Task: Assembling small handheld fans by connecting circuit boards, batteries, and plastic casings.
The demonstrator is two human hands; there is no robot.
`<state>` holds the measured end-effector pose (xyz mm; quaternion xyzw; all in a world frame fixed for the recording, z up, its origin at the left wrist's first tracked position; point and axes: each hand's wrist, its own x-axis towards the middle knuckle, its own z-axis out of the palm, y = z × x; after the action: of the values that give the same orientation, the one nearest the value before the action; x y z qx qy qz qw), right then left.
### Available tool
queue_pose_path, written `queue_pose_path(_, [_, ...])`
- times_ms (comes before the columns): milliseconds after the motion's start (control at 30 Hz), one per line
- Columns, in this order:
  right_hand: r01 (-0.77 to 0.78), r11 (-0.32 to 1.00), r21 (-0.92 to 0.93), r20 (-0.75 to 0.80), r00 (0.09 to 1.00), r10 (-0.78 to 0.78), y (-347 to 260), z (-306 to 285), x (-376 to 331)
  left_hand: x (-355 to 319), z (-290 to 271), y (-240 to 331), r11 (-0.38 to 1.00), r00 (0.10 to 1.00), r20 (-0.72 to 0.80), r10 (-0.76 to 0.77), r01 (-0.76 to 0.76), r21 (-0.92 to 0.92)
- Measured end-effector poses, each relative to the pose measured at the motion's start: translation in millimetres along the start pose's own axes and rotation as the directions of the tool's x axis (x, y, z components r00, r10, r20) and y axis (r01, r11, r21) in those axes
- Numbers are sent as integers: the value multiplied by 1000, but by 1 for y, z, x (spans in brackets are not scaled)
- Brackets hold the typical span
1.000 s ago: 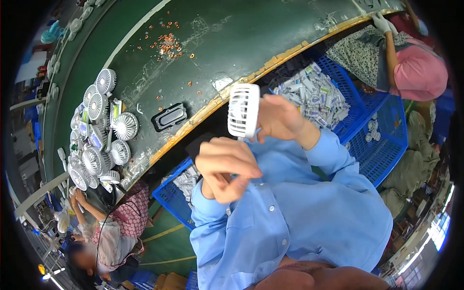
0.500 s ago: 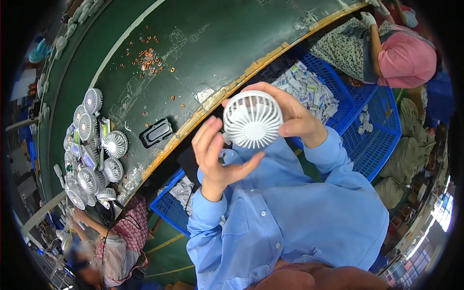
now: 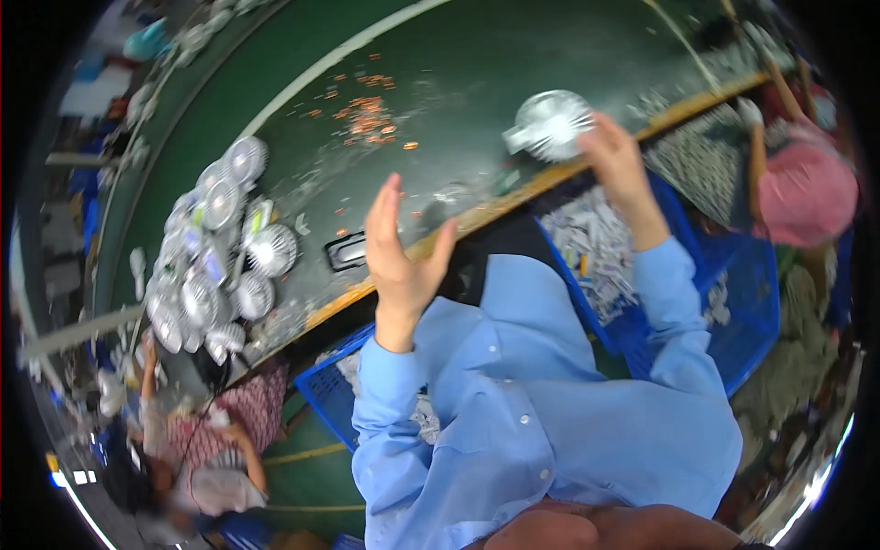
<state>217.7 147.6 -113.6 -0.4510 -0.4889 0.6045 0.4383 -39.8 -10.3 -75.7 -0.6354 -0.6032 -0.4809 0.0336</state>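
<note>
My right hand (image 3: 619, 165) is stretched out to the right over the green belt's wooden edge and holds a small white round fan (image 3: 550, 124) by its side. My left hand (image 3: 399, 252) is raised in front of me, fingers spread, holding nothing. It hovers above the belt edge near a small black rectangular part (image 3: 346, 249). Both arms wear light blue sleeves.
A heap of white round fans (image 3: 215, 243) lies on the green belt (image 3: 477, 64) at the left, with small orange bits (image 3: 367, 115) scattered farther out. Blue crates (image 3: 632, 266) of white parts stand below the belt. Other people work at lower left (image 3: 211, 440) and upper right (image 3: 807, 183).
My right hand has carried the fan from in front of my chest out to the right over the belt. My left hand has let go of it and opened.
</note>
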Motion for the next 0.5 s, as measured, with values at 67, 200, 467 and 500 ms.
queue_pose_path(67, [-24, 995, -94, -163, 987, 8, 3, -30, 46, 10, -39, -36, 976, 999, -38, -20, 28, 216])
queue_pose_path(200, [-81, 997, -12, -352, 933, 72, 37, -128, 167, 29, -149, -96, 696, 989, -147, -13, 115, 709])
queue_pose_path(467, [-256, 718, -648, -618, 728, -298, 54, -204, 299, 2, -324, -186, 257, 561, -579, -592, 812, 524])
queue_pose_path(500, [-195, 679, -708, -582, 705, -404, 55, -170, 290, -4, -333, -188, 288, 549, -561, -619, 824, 489])
